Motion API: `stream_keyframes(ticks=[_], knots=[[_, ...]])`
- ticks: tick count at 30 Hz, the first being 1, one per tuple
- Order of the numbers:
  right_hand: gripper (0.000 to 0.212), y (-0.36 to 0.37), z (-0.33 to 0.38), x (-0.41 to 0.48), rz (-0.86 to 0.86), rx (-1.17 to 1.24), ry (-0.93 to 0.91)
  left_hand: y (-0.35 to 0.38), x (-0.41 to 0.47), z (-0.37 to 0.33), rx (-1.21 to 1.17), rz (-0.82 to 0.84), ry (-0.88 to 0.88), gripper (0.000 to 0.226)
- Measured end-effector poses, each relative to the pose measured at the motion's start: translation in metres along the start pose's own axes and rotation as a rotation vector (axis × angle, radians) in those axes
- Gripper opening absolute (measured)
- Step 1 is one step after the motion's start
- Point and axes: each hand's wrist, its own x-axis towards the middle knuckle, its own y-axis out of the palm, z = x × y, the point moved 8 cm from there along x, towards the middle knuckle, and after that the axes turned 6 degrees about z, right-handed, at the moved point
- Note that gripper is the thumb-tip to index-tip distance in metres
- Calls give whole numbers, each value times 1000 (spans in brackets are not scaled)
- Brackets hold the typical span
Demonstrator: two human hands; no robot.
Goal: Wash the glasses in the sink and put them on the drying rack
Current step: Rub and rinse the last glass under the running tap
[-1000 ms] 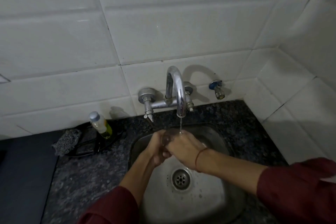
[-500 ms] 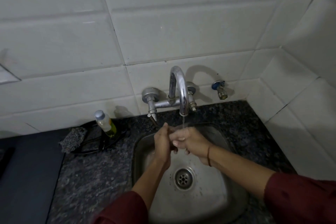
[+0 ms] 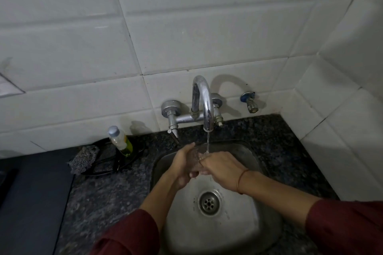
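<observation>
Left hand (image 3: 183, 164) and right hand (image 3: 222, 166) both clasp the glass (image 3: 196, 153) under the running tap (image 3: 205, 107). Location: twelve o'clock of sink (image 3: 244, 223).

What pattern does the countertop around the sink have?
The countertop is dark with fine grey speckles; the head view shows it best.

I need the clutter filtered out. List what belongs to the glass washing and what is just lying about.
In use: glass, gripped by the left hand and right hand under the running tap; sink.
Lying about: soap bottle, scrubbing pad, black tray, small wall valve.
</observation>
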Motion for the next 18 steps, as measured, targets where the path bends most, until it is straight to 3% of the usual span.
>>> stream_keyframes(ticks=[1, 4, 5, 7, 9, 10, 12, 15, 16, 18], knots=[[20, -2, -3, 2, -19, 63, 24, 4, -3, -5, -8, 4, 20, 47], [24, -4, -22, 3, -161, 785, 177, 4, -6, -12, -64, -136, 233, 45], [25, -5, -21, 1, -160, 838, 184, 1, -7, -9, -55, -195, 278, 44], [22, -2, -9, 2, -95, 639, 65, -5, -9, 2, -75, -267, 219, 42], [20, 1, 11, 0, 12, 103, -26, -4, -9, 10, -64, -195, 44, 42], [21, 4, 9, -1, 25, -33, -19, -3, -8, 10, -25, -149, 4, 43], [22, 2, 3, 1, -29, 27, 16, -1, -8, 0, -1, -124, 77, 44], [19, -3, -13, 2, -149, 652, 97, -5, -13, -12, 41, -227, 351, 39], [20, -6, -11, 0, -145, 679, 68, -8, -13, -11, 57, -248, 339, 43], [20, -14, 8, -6, -72, 246, -88, -8, -11, -4, 82, -150, 119, 53]])
